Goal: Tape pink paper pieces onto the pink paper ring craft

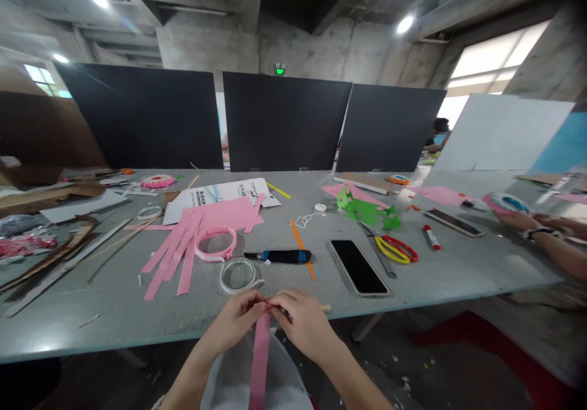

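Head view: left hand (236, 320) and right hand (303, 325) met just off counter (114, 318) edge, both grips clamped on pink paper strip (260, 361). Strip's long axis hung down toward body, nearer left hand. Tape roll (224, 281) lay ahead of hands, knife (277, 256) beyond it.

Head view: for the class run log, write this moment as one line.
left hand | right hand | both pinch pink paper strip | nearest: tape roll
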Demonstrator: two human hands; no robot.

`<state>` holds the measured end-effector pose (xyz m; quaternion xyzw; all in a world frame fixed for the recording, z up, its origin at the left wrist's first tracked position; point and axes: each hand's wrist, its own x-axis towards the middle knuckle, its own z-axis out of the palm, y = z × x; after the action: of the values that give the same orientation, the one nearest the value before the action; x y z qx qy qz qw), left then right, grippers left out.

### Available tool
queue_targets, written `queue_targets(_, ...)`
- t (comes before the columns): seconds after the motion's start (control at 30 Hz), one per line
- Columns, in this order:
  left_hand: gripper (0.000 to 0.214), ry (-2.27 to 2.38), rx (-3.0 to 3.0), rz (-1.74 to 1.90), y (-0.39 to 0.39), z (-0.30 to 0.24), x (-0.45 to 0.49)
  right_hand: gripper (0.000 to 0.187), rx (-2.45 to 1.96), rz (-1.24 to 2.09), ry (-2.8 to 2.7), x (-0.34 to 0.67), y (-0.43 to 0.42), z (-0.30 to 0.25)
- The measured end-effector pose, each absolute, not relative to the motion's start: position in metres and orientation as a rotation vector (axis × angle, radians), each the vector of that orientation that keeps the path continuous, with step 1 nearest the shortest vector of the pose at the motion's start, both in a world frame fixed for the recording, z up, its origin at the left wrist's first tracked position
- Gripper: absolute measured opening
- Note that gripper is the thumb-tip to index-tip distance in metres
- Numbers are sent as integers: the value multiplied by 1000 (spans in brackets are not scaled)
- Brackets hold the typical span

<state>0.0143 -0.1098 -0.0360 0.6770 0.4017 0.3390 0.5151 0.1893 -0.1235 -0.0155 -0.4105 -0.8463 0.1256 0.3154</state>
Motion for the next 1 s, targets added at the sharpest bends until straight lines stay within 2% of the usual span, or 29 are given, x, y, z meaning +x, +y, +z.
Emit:
queue_targets(0.1,34,1021,1735,804,-112,-33,16,14,-1104,324,-2226,189,-124,-15)
queue_targets(0.23,29,1052,1817,837,-114,-33,19,14,-1102,350,-2223,184,-127,-13)
queue_targets(0.37,26,1073,1788,844,-113,-36,17,27,-1058,308,-2129,197,-122,-12)
queue_targets(0.43,27,1094,1753,835,-113,-37,13,30,-1231,209,-1944,222,-108,-11)
queue_targets(0.53,29,1092,1716,815,-113,-34,6,37,-1995,95,-1472,276,-76,-9)
queue_targets(0.63,30,1098,1714,800,-113,-32,1,47,-2298,127,-1228,328,-47,-10)
queue_targets(0.83,31,1121,1734,802,-112,-34,1,53,-2448,321,-1147,365,-28,-24)
queue_targets(1.0,31,1109,1721,781,-111,-37,2,56,-2463,360,-1129,366,-28,-30)
